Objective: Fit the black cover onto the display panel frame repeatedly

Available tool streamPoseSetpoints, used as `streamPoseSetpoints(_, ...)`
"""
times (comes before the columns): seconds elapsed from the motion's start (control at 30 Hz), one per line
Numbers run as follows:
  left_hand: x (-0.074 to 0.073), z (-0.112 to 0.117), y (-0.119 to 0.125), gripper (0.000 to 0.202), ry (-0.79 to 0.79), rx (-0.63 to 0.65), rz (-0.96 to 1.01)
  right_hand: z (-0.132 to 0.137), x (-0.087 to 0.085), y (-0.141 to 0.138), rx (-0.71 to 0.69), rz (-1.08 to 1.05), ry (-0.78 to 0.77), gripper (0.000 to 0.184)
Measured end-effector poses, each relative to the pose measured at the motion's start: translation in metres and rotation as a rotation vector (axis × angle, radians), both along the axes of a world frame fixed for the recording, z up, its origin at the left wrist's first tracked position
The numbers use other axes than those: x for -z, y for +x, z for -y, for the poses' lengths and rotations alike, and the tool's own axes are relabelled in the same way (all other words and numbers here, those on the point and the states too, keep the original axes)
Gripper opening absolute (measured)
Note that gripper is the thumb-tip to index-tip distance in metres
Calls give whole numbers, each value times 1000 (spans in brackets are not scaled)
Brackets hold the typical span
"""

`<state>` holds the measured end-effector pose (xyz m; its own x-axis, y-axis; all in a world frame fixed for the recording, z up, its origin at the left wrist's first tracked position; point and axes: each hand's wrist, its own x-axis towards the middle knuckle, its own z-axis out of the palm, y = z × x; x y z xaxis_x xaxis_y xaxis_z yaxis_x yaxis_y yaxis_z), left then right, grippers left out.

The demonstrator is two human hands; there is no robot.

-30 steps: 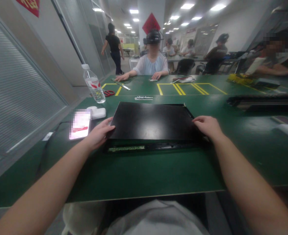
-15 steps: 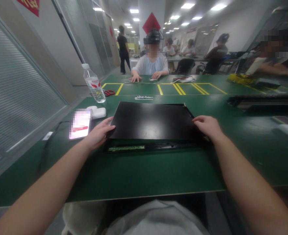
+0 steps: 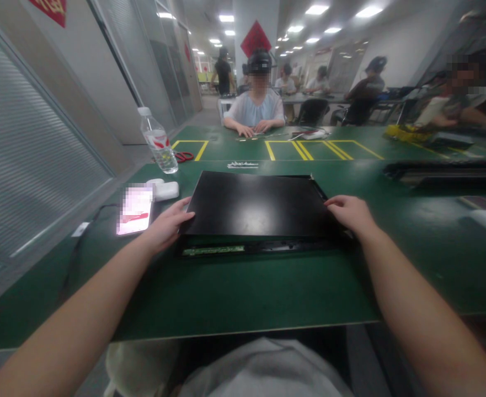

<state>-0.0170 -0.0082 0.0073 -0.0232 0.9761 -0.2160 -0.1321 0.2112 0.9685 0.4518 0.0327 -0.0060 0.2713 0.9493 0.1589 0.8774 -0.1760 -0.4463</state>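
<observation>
A flat black screen panel [image 3: 255,204] lies tilted between my hands, its surface reflecting light. Gripping its left edge, my left hand [image 3: 170,223] has the thumb on top and the other fingers at the side and underneath. My right hand [image 3: 350,214] pinches the panel's right edge. Under the panel sits a black frame [image 3: 279,246], seen along the near side and at the far right corner. A green circuit strip [image 3: 213,251] shows in the frame's near left part. The panel hides the rest of the frame.
On the green table [image 3: 243,298], a phone [image 3: 135,209], a white case [image 3: 166,191] and a water bottle [image 3: 160,142] stand left, with red scissors [image 3: 185,156] behind. Small white strips [image 3: 243,164] lie beyond the panel. Black frame parts [image 3: 445,173] are at right. A co-worker [image 3: 255,107] sits opposite.
My hands and the panel hold almost still. The opposite co-worker's hands have drawn closer together, and a person in the background has moved to the right.
</observation>
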Motion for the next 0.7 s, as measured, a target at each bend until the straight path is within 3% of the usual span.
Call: streamPoseSetpoints(0.7, -3, 3, 2, 62, 8, -3, -30, 1, -3, -2, 9, 14, 7, 29)
